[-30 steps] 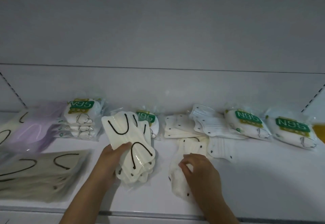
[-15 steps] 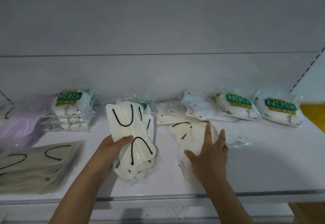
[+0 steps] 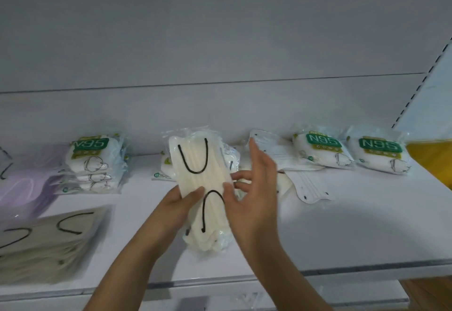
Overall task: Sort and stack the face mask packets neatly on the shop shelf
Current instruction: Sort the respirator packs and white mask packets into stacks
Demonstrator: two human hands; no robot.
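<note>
Right now the cream mask packet bundle (image 3: pixel 203 188), black ear loops showing, is lifted above the white shelf (image 3: pixel 342 225), gripped by the left hand (image 3: pixel 179 204) with thumb on top. Beside it the right hand (image 3: pixel 254 188) touches its edge, fingers straight and relaxed. N95 packets (image 3: pixel 322 148) lie behind, well apart.

The held mask packet (image 3: pixel 200 183) was cream with black ear loops. The N95 packets (image 3: pixel 322 149) were white with green labels edged in olive-yellow. Lilac packets (image 3: pixel 22 186) and beige ones (image 3: pixel 44 244) lay on the white shelf (image 3: pixel 342 225).
</note>
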